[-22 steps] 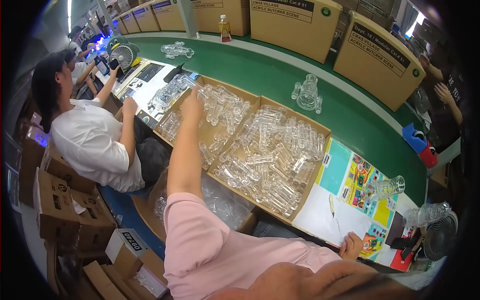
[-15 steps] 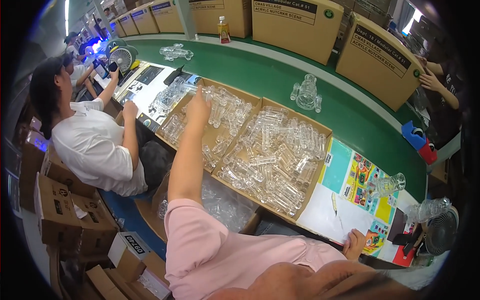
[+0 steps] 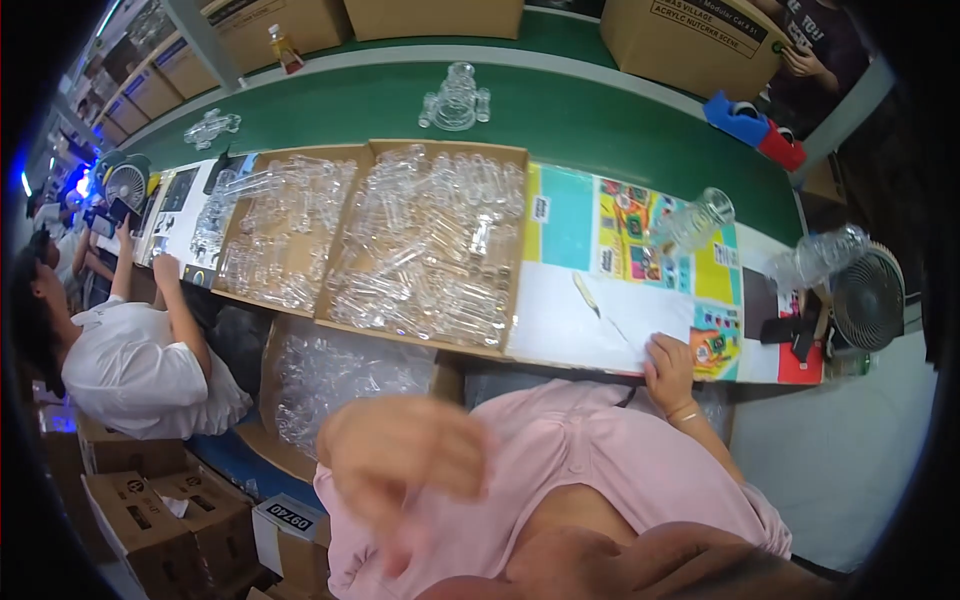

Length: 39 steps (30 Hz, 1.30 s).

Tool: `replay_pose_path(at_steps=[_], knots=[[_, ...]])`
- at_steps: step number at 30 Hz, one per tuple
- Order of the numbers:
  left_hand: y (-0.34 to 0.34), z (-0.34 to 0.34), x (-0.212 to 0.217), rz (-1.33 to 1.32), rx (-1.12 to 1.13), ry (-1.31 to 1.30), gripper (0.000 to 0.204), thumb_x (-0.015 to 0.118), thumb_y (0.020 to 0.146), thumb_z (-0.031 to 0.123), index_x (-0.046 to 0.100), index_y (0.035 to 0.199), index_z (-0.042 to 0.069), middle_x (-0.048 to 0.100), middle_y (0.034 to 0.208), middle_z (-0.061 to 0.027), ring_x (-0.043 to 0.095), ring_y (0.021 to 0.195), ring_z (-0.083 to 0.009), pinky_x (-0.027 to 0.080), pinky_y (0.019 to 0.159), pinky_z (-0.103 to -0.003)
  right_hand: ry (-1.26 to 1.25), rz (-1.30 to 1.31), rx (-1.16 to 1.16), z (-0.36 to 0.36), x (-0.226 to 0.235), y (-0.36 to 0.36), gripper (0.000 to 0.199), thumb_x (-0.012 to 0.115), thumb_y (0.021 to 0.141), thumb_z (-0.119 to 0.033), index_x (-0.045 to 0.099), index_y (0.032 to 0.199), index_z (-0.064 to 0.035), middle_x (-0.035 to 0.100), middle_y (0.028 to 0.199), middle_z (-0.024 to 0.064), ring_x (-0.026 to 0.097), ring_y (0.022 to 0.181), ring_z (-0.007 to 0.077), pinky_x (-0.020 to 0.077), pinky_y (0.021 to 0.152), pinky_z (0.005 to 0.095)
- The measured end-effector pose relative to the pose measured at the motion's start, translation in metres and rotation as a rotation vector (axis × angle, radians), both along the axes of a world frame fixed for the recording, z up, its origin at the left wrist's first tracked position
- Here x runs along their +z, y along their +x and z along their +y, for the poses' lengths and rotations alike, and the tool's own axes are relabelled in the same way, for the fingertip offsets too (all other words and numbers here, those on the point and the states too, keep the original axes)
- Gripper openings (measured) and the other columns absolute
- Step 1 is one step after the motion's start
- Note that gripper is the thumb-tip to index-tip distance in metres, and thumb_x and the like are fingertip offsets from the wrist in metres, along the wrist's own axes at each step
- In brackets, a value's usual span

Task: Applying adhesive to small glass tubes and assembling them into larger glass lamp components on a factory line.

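Motion smears my left hand [image 3: 405, 465], held in front of my pink shirt; its fingers are too blurred to read, and I see nothing in it. My right hand [image 3: 668, 372] rests at the table's near edge, fingers laid on a white sheet [image 3: 555, 325] and nothing held. Beyond its fingertips lies a slim pale tool [image 3: 585, 291] with a thin dark line trailing from it. Left of the sheet stand two shallow cardboard trays [image 3: 521, 235] side by side, full of clear plastic tube-like pieces [image 3: 430, 250]. A clear stepped plastic figure [image 3: 700, 220] lies on the coloured printed sheet.
Another clear figure [image 3: 812, 258] leans by a black fan [image 3: 868, 298]. On the green belt [image 3: 340, 105] stands a clear assembly [image 3: 456, 100], with a tape dispenser [image 3: 755, 130] at its right. A co-worker [image 3: 150, 360] sits at left. Below the trays is a carton [image 3: 270, 375] of clear bags.
My left hand has drawn back from the far left of the trays to in front of my chest. My view has turned, and the right hand still rests at the table edge.
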<state>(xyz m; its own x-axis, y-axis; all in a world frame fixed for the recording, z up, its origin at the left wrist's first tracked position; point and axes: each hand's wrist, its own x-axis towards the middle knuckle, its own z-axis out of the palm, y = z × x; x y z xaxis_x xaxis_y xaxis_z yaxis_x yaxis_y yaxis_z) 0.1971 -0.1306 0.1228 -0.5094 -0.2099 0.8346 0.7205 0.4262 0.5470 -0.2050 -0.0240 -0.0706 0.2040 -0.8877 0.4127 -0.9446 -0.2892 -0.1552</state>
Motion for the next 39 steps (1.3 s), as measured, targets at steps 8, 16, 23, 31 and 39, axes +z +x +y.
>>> replay_pose_path(at_steps=[8, 16, 23, 31, 39], knots=[[-0.065, 0.029, 0.009, 0.049, -0.076, -0.215, 0.038, 0.063, 0.089, 0.034, 0.062, 0.106, 0.0, 0.061, 0.093, -0.0146, 0.06, 0.081, -0.0309, 0.05, 0.078, -0.046, -0.071, -0.057, 0.045, 0.003, 0.0, -0.003, 0.026, 0.062, 0.079, -0.017, 0.06, 0.101, -0.0037, 0.06, 0.11, 0.0137, 0.056, 0.103, 0.0324, 0.0435, 0.087, 0.0428], [-0.139, 0.092, 0.037, 0.261, 1.332, -0.71, 0.032, 0.056, 0.09, 0.024, 0.056, 0.12, 0.012, 0.064, 0.101, -0.0061, 0.061, 0.091, -0.0243, 0.051, 0.082, -0.04, -0.119, -0.114, 0.108, 0.003, -0.004, -0.005, 0.027, 0.065, 0.076, -0.014, 0.058, 0.1, -0.0033, 0.059, 0.11, 0.015, 0.056, 0.104, 0.0333, 0.0436, 0.089, 0.0441], [-0.211, 0.109, 0.09, -0.074, 1.353, -0.915, 0.036, 0.056, 0.083, 0.011, 0.046, 0.116, 0.005, 0.049, 0.119, -0.0192, 0.053, 0.102, -0.0368, 0.053, 0.08, -0.052, -0.141, -0.163, 0.136, 0.013, 0.0, -0.013, 0.028, 0.064, 0.078, -0.017, 0.058, 0.101, -0.0017, 0.059, 0.111, 0.0154, 0.055, 0.108, 0.031, 0.0421, 0.092, 0.0417], [-0.174, 0.122, 0.1, 0.39, -0.249, -0.02, 0.03, 0.049, 0.092, 0.027, 0.055, 0.117, 0.013, 0.051, 0.123, -0.0087, 0.035, 0.125, -0.029, 0.001, 0.103, -0.056, -0.178, -0.164, 0.139, 0.013, -0.013, -0.016, 0.025, 0.061, 0.081, -0.02, 0.058, 0.1, -0.0034, 0.059, 0.11, 0.0142, 0.055, 0.106, 0.0279, 0.0415, 0.094, 0.0394], [-0.199, 0.095, 0.041, -0.352, -0.925, -0.081, 0.032, 0.055, 0.092, 0.032, 0.062, 0.099, 0.001, 0.065, 0.088, -0.0045, 0.063, 0.08, -0.022, 0.05, 0.068, -0.034, -0.277, -0.183, 0.15, 0.019, -0.017, -0.019, 0.018, 0.058, 0.084, -0.019, 0.058, 0.094, -0.0043, 0.06, 0.109, 0.0139, 0.056, 0.105, 0.0276, 0.0413, 0.094, 0.0386]])
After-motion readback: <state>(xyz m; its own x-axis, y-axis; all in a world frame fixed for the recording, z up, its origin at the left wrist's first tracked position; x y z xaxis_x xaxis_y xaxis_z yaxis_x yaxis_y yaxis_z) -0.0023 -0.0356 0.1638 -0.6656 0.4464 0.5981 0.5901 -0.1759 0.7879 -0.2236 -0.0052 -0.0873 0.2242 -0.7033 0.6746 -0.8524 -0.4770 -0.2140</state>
